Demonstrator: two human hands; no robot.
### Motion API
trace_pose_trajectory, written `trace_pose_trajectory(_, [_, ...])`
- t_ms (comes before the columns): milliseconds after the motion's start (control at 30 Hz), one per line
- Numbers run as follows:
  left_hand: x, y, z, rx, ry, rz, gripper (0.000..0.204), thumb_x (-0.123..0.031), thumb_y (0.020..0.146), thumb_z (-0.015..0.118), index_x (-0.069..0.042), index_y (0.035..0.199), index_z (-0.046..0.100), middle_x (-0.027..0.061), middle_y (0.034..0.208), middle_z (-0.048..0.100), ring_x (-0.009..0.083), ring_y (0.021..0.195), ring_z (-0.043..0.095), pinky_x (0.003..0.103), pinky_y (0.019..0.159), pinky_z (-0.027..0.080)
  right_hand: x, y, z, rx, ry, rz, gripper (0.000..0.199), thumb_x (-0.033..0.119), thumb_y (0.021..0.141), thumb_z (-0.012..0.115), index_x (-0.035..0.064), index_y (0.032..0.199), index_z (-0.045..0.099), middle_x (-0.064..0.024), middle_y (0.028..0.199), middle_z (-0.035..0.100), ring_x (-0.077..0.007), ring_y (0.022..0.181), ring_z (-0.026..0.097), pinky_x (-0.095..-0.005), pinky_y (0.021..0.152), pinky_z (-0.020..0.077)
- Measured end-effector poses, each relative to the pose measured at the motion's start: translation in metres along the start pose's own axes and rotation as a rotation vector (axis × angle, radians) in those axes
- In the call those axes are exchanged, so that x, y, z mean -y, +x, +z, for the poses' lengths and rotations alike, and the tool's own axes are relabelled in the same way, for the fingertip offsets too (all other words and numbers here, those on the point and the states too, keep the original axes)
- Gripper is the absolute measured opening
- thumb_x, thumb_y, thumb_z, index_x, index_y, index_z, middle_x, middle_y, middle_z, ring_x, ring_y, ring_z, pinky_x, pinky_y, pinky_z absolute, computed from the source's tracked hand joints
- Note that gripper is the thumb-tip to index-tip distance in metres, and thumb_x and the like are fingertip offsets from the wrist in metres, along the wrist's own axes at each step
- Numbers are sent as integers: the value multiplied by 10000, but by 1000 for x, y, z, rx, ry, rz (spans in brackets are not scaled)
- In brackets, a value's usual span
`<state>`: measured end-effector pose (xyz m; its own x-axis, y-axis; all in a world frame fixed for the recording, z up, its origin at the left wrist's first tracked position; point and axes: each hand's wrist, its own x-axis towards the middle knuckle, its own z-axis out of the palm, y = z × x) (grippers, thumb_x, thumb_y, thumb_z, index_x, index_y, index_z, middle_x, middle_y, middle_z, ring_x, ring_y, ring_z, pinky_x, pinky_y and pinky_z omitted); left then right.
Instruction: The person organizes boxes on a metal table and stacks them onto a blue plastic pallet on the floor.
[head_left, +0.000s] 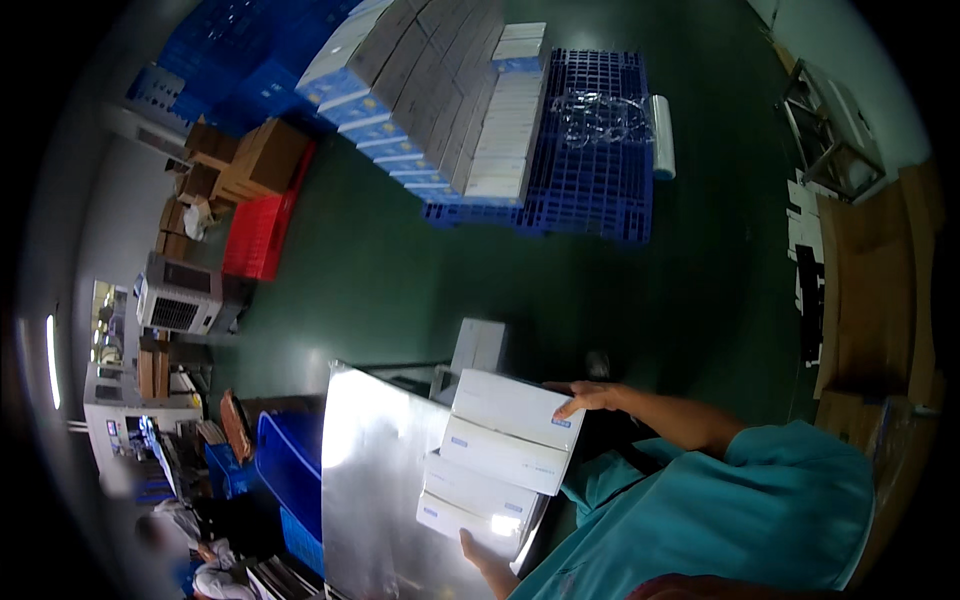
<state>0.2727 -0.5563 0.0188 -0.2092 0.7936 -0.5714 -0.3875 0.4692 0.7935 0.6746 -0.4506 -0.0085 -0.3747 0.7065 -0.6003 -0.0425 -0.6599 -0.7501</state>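
Note:
Several white cartons with small blue labels are stacked at the right edge of a shiny metal table. My right hand holds the far end of the upper cartons, thumb on top and fingers partly hidden behind. At the near end my left hand is pressed against the lower cartons, its thumb showing on the side; its other fingers are hidden. The cartons lie between my two hands. Another white carton stands just beyond the table's far edge.
On the floor ahead, a blue pallet bears a tall stack of white-and-blue cartons and a roll of clear film. Left are a blue bin, an air cooler and a red pallet. Another person is at lower left.

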Motion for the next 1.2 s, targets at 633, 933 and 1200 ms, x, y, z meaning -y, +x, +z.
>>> trace_pose_trajectory(633, [2, 335, 636, 279, -45, -373, 633, -376, 867, 550, 23, 1334, 398, 172, 1243, 541, 314, 1084, 560, 415, 925, 456, 278, 71, -572, -420, 428, 176, 605, 317, 740, 716, 37, 1242, 527, -113, 1114, 612, -246, 1011, 584, -384, 826, 461])
trace_pose_trajectory(933, [117, 515, 899, 172, -172, -413, 532, -296, 887, 553, 25, 1297, 442, 152, 1176, 572, 282, 1024, 589, 383, 871, 493, 343, 221, -904, -449, 260, 388, 574, 402, 734, 712, 51, 1170, 584, -109, 1064, 606, -280, 969, 574, -460, 724, 470])
trace_pose_trajectory(1200, [229, 737, 1078, 94, -189, -319, 592, -365, 882, 584, -4, 1318, 410, 139, 1192, 556, 285, 1066, 562, 393, 907, 470, 355, 453, -1178, -192, 120, 211, 587, 406, 767, 702, -13, 1160, 578, -157, 1087, 609, -274, 950, 596, -435, 795, 495])
